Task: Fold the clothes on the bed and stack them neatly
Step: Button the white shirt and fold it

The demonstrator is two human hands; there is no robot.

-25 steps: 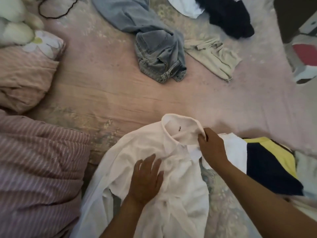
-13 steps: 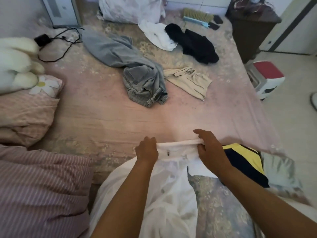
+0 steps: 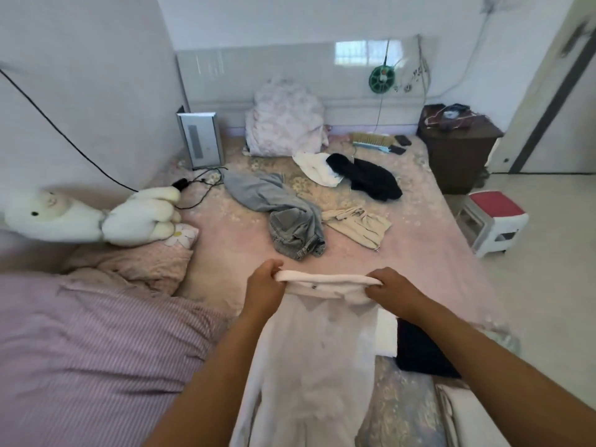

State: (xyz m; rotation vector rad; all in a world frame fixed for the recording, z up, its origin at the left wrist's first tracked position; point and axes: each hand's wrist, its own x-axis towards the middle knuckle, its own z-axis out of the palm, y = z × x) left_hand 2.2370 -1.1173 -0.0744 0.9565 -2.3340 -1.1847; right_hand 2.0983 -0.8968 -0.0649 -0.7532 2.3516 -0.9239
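Both hands, left hand (image 3: pixel 263 287) and right hand (image 3: pixel 392 290), have fingers curled tight, pinching the white shirt (image 3: pixel 317 343) at its collar ends.

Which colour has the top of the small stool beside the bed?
Red, on a white frame: the stool shows clearly at right in the head view.

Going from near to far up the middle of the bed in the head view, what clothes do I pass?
White shirt held by both hands, then jeans, then black garment, then the floral bundle at the headboard.
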